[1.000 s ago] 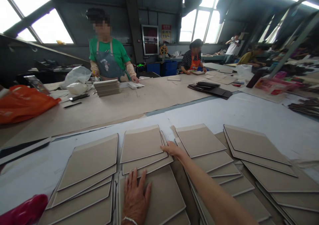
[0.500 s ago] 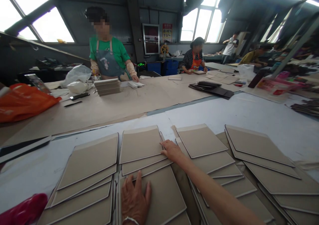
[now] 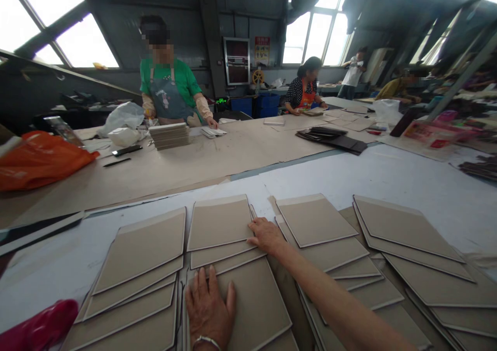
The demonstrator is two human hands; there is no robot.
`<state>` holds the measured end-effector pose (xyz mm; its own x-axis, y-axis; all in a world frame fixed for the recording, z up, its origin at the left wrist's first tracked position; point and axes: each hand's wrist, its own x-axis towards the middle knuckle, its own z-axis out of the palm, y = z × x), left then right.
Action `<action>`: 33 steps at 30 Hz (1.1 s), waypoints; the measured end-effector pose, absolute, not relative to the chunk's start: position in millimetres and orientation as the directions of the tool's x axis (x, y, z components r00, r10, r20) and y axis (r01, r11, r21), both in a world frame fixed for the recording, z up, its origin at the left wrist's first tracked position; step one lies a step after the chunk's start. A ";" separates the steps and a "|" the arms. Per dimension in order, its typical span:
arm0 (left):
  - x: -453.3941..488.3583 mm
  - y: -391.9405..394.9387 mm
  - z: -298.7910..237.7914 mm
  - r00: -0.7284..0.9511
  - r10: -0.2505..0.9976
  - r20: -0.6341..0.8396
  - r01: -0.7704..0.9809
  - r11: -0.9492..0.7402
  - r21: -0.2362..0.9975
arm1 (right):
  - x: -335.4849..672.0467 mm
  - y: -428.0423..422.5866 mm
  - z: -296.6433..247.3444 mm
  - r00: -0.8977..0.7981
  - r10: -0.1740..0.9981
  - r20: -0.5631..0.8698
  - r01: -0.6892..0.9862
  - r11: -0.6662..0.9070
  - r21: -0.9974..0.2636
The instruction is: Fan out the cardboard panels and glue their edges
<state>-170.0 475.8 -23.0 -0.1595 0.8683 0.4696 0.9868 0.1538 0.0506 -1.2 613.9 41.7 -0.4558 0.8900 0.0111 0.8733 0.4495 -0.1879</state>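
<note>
Overlapping beige panels with dark-lined, pale edges lie in several columns before me. My left hand, a bracelet at its wrist, rests flat with fingers stretched on a large beige panel in the second column. My right hand reaches across from the right, its fingers curled at the right edge of the top beige panel of that column. Its fingertips are partly hidden, with the thumb low at the edge. The left column and third column lie on either side.
A magenta object sits at lower left. Across the table, a person in green stands by a stack of panels. Dark pieces, an orange bag and a pink basket lie farther off. Another person works behind.
My right hand has shifted very slightly left along the panel's edge. My left hand stays flat on its panel, and the view has turned a little.
</note>
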 end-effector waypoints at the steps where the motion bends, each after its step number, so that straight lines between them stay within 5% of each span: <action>1: -169.5 475.8 -23.1 -0.170 0.872 0.459 0.985 0.168 0.044 | -1.4 614.4 41.6 -0.465 0.885 0.011 0.871 0.460 -0.174; 11: -168.2 476.5 -20.2 -0.223 0.888 0.402 0.973 0.227 0.038 | -2.0 621.0 37.6 -0.355 0.935 -0.018 0.921 0.347 -0.177; 17: -166.0 476.0 -14.9 -0.230 0.889 0.395 0.972 0.231 0.047 | 4.0 605.6 36.4 -0.431 0.902 -0.035 0.865 0.402 -0.300; 33: -169.7 475.9 -13.7 -0.208 0.924 0.321 0.975 0.222 -0.007 | -10.2 599.4 26.6 -0.405 0.914 0.009 0.903 0.402 -0.154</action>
<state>-169.7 475.9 -13.7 -0.2076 0.9239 0.3214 0.9751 0.2217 -0.0075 -10.2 599.4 26.6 -0.4054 0.9141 0.0095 0.9027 0.4019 -0.1538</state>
